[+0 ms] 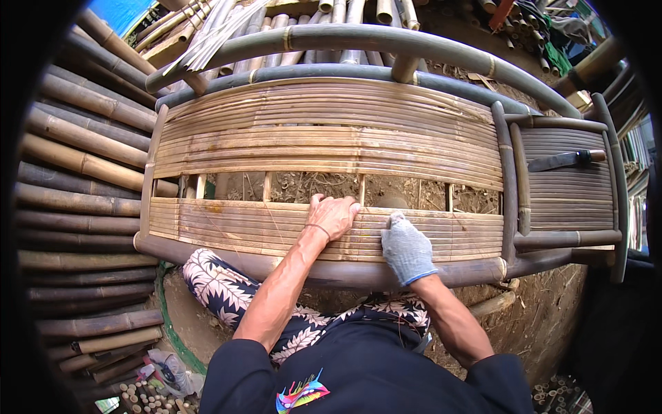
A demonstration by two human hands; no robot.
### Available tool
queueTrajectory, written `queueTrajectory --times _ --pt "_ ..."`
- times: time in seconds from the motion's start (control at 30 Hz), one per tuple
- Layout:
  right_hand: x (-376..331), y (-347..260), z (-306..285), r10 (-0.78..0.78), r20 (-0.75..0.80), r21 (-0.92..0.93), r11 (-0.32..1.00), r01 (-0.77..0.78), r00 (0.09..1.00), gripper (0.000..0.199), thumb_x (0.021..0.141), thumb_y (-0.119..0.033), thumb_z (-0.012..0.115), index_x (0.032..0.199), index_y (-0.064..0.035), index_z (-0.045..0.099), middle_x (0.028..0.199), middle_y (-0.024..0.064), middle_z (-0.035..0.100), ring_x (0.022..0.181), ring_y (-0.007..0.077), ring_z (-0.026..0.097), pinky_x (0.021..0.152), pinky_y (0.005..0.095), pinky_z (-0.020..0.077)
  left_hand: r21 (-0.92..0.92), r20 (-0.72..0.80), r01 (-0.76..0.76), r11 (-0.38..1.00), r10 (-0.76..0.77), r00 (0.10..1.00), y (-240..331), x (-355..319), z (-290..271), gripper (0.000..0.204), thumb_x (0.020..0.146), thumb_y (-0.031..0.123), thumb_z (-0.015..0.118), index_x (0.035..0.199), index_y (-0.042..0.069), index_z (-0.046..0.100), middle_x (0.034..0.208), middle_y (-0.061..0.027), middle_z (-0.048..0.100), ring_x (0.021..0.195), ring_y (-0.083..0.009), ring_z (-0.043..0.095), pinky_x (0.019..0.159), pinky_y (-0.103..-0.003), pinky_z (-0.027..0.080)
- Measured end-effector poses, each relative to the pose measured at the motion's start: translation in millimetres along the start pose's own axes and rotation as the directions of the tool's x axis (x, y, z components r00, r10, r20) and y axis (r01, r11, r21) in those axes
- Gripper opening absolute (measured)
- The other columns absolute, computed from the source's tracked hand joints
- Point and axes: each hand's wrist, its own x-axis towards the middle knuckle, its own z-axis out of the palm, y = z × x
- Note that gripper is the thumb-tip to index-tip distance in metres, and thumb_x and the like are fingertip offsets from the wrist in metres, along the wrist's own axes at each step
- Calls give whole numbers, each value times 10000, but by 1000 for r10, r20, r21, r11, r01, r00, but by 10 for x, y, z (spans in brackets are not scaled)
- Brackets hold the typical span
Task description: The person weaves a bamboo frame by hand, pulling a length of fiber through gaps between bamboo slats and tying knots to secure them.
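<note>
In front of me lies a bamboo bench, its seat made of long split bamboo slats [248, 224] inside a round bamboo frame [345, 274]. A long gap with short crosspieces parts the near slats from the far slats [289, 141]. My left hand [333, 215], bare, rests on the near slats with its fingers curled over their edge at the gap. Right of it, my right hand [407, 247] wears a grey knitted glove. Its fingers are closed against the same slats; whatever they hold is hidden.
A broad-bladed knife [552, 162] lies on the small slatted panel at the bench's right end. Bamboo poles [89, 203] are stacked along the left. More poles and thin pale strips [221, 31] lie behind the raised rail [345, 38]. A plastic bag [172, 372] is at the lower left.
</note>
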Motion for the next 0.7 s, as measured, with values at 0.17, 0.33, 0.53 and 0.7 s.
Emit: queueTrajectory --times 0.17,0.33,0.53,0.7 --pt "7 -17 -739 -266 173 479 864 155 948 311 957 -292 623 861 -7 701 945 198 718 949 271 696 831 393 546 -26 43 55 998 -54 998 -45 -28 28 409 1045 401 392 1322 164 576 1111 -137 724 1088 -323 654 1081 -557 273" --pt "251 -301 -1333 -337 -292 930 120 349 895 415 1035 -320 526 858 4 714 817 138 714 703 220 669 709 350 545 -19 124 23 1000 -21 992 -13 11 -67 399 1059 400 356 1227 179 643 1103 -121 721 1099 -310 644 1100 -559 244" --pt "356 573 -878 -380 411 -351 773 529 828 298 1024 -237 471 888 -100 699 684 155 652 600 331 684 520 450 510 -55 91 13 998 -8 996 -98 45 52 405 1047 388 354 1146 186 691 1076 -103 727 1089 -307 648 1080 -564 269" --pt "-172 -288 -399 -677 132 392 706 589 724 180 984 -181 480 858 -56 512 727 143 564 646 331 588 580 428 478 -59 105 9 998 -3 994 -29 65 40 406 1040 375 354 1078 170 702 1028 -121 731 1032 -332 657 1059 -561 280"
